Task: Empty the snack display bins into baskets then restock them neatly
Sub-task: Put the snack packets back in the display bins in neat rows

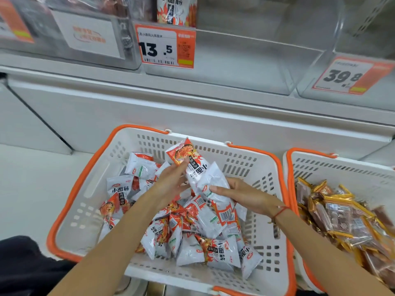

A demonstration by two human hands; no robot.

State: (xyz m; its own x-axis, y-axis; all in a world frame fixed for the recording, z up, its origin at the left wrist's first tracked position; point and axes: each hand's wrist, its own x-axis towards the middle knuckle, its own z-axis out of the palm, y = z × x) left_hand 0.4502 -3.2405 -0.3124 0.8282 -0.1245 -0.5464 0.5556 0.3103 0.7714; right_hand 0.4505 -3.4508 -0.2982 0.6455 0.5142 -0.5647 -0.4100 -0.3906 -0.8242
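above the baskets: a row of clear, glossy plastic display bins (239, 63) on a white shelf (192, 107), the middle one bare inside
price tags: orange and white cards, "13.5" (165, 47) and "39.8" (350, 76), clipped on the bin fronts
left basket: white slotted plastic basket (252, 165) with orange rim and handles, holding a loose heap of crinkly white and orange snack packets (203, 238)
right basket: same make (316, 167), just beside the first, with gold-edged brown wrapped bars (342, 221)
left hand: left hand (171, 180) over the heap, fingers curled round an upright packet (186, 159)
right hand: right hand (241, 194), fingers pinching a white pillow-shaped packet (213, 180); the two packets touch
wrist: thin red string (279, 212)
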